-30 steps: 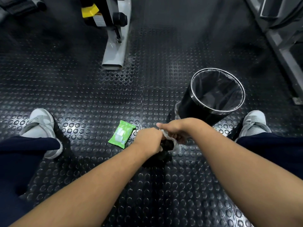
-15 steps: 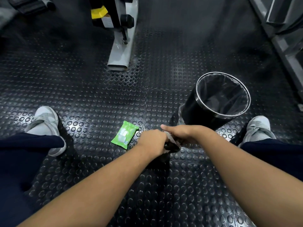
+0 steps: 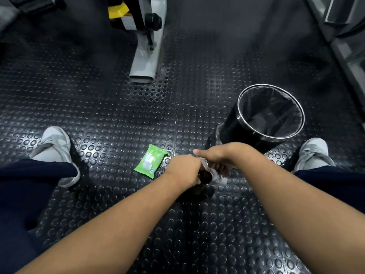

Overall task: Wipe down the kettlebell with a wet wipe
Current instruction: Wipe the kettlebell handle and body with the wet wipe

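black studded rubber floor (image 3: pixel 118 107), gym things on it

a green wipe pack (image 3: pixel 150 164) lies flat near the middle, and the dark kettlebell (image 3: pixel 205 177), mostly hidden, is just right of it. a black bin (image 3: pixel 233 129) with a clear liner stands beyond. a grey machine foot (image 3: pixel 145 62) rests farther back. grey shoes (image 3: pixel 54 143) are planted at either side.

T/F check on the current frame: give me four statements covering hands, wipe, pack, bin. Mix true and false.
1. The right hand holds a white wipe at the kettlebell. True.
2. The green wipe pack lies inside the bin. False: it lies on the floor, left of the hands.
3. The left hand grips the kettlebell's top. True.
4. The bin is tipped on its side. False: it stands upright.
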The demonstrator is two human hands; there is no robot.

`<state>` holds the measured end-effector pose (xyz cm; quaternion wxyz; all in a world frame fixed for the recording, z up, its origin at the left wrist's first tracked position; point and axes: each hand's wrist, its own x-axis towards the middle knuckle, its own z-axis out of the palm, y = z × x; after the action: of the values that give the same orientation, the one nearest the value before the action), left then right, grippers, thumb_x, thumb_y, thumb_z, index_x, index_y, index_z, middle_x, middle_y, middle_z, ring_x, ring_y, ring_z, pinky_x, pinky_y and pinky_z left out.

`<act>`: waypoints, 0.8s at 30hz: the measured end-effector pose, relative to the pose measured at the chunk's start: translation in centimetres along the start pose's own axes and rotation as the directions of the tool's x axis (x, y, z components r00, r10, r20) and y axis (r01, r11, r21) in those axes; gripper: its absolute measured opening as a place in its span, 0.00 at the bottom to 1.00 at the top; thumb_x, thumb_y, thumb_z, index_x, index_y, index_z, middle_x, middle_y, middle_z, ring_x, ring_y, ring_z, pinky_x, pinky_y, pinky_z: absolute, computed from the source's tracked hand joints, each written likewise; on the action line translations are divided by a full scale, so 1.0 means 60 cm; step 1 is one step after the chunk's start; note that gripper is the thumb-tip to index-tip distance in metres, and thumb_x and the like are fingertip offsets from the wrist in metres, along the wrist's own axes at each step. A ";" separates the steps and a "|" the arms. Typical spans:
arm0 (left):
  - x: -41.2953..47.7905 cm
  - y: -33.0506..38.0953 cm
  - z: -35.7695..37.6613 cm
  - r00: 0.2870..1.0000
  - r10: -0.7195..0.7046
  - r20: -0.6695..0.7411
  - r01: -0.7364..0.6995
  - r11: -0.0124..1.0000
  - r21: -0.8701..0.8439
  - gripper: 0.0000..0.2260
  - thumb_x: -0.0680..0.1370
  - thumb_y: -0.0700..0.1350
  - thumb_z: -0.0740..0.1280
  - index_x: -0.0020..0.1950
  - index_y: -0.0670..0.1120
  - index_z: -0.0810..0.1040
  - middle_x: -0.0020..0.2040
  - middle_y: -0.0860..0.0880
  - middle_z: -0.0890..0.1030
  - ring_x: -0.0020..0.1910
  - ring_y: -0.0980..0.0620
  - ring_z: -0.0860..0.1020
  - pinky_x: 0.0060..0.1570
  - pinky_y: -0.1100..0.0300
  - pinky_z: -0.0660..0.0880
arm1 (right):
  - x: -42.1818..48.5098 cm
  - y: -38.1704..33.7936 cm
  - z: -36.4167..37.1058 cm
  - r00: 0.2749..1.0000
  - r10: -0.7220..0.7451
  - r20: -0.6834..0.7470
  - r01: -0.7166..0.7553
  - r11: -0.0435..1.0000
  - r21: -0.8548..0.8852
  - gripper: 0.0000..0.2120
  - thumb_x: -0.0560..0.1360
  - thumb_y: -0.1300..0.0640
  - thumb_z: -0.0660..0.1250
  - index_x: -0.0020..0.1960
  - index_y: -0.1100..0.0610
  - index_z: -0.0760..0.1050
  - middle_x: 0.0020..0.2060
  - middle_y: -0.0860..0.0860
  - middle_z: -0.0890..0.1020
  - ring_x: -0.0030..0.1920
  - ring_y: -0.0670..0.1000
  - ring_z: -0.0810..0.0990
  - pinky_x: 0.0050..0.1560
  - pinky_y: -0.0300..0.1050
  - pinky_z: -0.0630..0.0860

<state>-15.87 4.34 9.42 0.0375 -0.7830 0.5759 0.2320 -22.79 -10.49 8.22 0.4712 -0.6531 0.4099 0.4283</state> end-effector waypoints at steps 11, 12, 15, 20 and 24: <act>0.007 -0.003 0.002 1.000 0.026 -0.005 -0.025 0.999 0.039 0.16 0.76 0.55 0.74 0.63 0.58 0.81 0.56 0.50 0.83 0.58 0.46 0.81 0.51 0.54 0.73 | 0.013 0.034 0.023 0.992 -0.072 -0.100 0.075 0.997 0.025 0.38 0.79 0.26 0.49 0.63 0.57 0.77 0.54 0.59 0.83 0.48 0.58 0.83 0.51 0.50 0.78; 0.008 -0.004 0.004 1.000 0.026 -0.010 -0.026 0.999 0.040 0.16 0.76 0.55 0.73 0.63 0.58 0.81 0.56 0.50 0.83 0.58 0.46 0.81 0.49 0.54 0.71 | 0.001 0.024 0.012 0.996 -0.050 -0.068 0.052 0.998 0.027 0.38 0.80 0.27 0.50 0.61 0.59 0.76 0.49 0.60 0.83 0.42 0.58 0.82 0.46 0.49 0.78; 0.011 -0.002 0.005 1.000 0.011 -0.007 -0.011 0.999 0.044 0.15 0.76 0.56 0.74 0.62 0.56 0.81 0.56 0.49 0.83 0.57 0.45 0.81 0.46 0.56 0.68 | -0.014 0.001 -0.003 0.999 -0.023 -0.042 0.024 0.999 0.034 0.36 0.81 0.29 0.50 0.52 0.62 0.76 0.41 0.59 0.80 0.36 0.57 0.78 0.39 0.48 0.76; 0.015 -0.005 0.007 1.000 0.003 0.009 -0.003 1.000 0.018 0.14 0.74 0.55 0.75 0.59 0.57 0.83 0.53 0.52 0.84 0.55 0.47 0.82 0.49 0.55 0.75 | 0.031 0.034 0.045 0.983 -0.094 -0.158 0.099 0.995 0.024 0.26 0.82 0.33 0.54 0.48 0.52 0.79 0.48 0.52 0.82 0.51 0.56 0.80 0.53 0.50 0.77; 0.016 -0.007 0.009 1.000 0.028 0.011 -0.028 0.999 0.022 0.17 0.74 0.57 0.75 0.62 0.60 0.82 0.53 0.52 0.84 0.55 0.46 0.82 0.48 0.56 0.73 | 0.024 0.058 0.049 0.983 -0.077 -0.169 0.099 0.988 0.122 0.33 0.76 0.27 0.57 0.57 0.54 0.81 0.54 0.53 0.84 0.50 0.55 0.82 0.59 0.52 0.79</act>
<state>-15.42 3.77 8.48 0.0460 -0.7731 0.5892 0.2302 -26.12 -8.61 5.40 0.4957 -0.6717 0.4449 0.3244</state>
